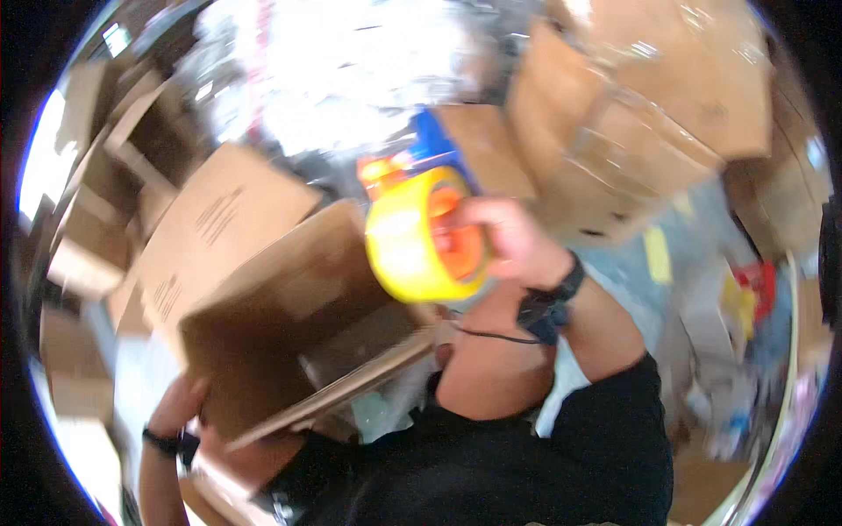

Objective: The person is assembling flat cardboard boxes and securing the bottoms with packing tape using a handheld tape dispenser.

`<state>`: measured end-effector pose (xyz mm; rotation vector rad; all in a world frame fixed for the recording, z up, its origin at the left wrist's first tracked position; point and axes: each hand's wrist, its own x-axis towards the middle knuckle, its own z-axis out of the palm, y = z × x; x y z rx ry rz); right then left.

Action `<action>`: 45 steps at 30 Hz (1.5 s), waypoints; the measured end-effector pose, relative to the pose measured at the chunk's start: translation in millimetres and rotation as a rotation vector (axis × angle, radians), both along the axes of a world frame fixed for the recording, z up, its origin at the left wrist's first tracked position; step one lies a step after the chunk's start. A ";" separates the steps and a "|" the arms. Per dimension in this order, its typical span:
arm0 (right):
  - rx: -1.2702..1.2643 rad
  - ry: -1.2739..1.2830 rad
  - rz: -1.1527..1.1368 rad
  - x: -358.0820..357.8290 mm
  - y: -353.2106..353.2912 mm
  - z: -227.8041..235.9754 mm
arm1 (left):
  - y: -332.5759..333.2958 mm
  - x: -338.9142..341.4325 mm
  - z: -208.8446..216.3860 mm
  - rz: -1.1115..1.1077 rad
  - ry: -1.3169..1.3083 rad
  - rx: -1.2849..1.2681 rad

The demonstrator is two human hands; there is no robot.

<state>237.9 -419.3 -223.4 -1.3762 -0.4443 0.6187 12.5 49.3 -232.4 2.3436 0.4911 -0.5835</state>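
My right hand [517, 241] is raised in front of me, closed on a tape dispenser with a wide yellow tape roll [399, 237], an orange hub and orange and blue parts; motion blurs it. An open cardboard box [272, 324] is tilted before my lap, its dark inside facing up. At the box's lower left edge, my left hand [180, 403] grips the cardboard, with some fingers hidden behind it. One large flap [228, 210] with printed lines stands out on the box's far left side.
A heap of shiny clear plastic packages [342, 70] lies ahead. Taped cardboard boxes [631, 167] stand at the far right, and more cartons [96, 219] are stacked on the left. Mixed plastic litter [724, 394] lies at the right. A yellow strip [658, 254] is on the bluish floor.
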 end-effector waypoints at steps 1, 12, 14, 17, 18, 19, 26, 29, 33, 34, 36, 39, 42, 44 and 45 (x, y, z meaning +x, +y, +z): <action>0.455 0.521 0.223 22.4 5.3 -19.0 | 4.5 4.0 1.2 -0.079 0.133 0.057; -0.800 -0.272 0.702 -25.4 121.9 -90.6 | -76.7 23.7 -79.3 -0.358 0.421 -0.162; -0.909 -0.383 0.768 -25.3 129.5 -98.2 | -67.0 19.3 -74.6 -0.381 0.516 -0.353; -0.936 -0.363 0.750 -22.1 135.1 -100.0 | -51.4 -0.9 -33.0 -0.760 0.451 -0.361; -0.937 -0.371 0.747 -20.7 134.1 -104.1 | -49.0 -7.2 -23.1 -1.046 0.287 -0.244; -0.939 -0.380 0.743 -19.1 133.2 -106.7 | -51.0 -4.6 -10.2 -0.970 0.341 -0.268; -1.051 -0.373 0.631 -0.1 139.6 -89.9 | -32.8 12.7 -49.8 -0.838 0.224 -0.309; -0.705 -0.484 0.427 26.4 133.8 -81.0 | -10.1 25.6 -63.1 -0.460 0.109 -0.023; -0.211 -0.580 -0.019 42.9 130.3 -48.6 | -8.4 9.4 -98.7 -0.208 -0.143 0.261; -0.086 -0.615 -0.162 52.8 130.0 -54.8 | -19.1 2.6 -106.1 -0.214 -0.470 0.649; -0.068 -0.468 -0.142 72.9 127.4 -49.9 | -39.4 -9.8 -106.9 -0.205 -0.792 1.032; -0.192 -0.194 -0.019 70.0 127.0 -36.2 | -45.5 -20.8 -101.6 0.149 0.087 0.405; -0.430 -0.613 0.271 60.9 127.8 -45.3 | -26.3 -19.0 -126.4 0.083 0.036 0.428; -0.581 -0.621 0.406 46.6 122.2 -25.5 | -16.1 -17.9 -135.3 0.097 -0.018 0.435; -0.580 -0.620 0.421 42.8 119.1 -21.4 | -13.8 -16.7 -133.1 0.058 -0.028 0.445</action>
